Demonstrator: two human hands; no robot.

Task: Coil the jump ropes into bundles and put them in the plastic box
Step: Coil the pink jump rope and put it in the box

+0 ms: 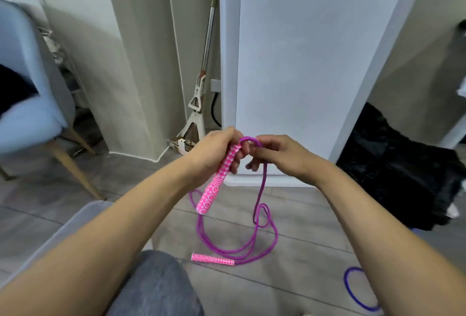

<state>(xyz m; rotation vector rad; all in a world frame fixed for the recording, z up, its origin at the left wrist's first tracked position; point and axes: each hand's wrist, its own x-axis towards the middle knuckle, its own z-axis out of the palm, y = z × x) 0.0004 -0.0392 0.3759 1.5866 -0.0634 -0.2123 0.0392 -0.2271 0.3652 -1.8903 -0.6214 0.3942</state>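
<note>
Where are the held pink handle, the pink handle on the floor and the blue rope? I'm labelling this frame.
held pink handle (214,184), head view, its patterned middle below the left hand.
pink handle on the floor (212,259), head view, mid-length.
blue rope (349,288), head view, left side of its loop.

Purple jump rope (262,204) droops from center in loose loops toward 6 o'clock, one pink patterned handle (214,184) raised and tilted, the other handle (213,259) flat on the floor.

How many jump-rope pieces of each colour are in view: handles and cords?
Pink patterned handles: 2, one held in the left hand as handle, one on the floor
Purple cords: 1, pinched by the right hand
Blue cords: 1, partly hidden by the right arm
Total: 4
</note>
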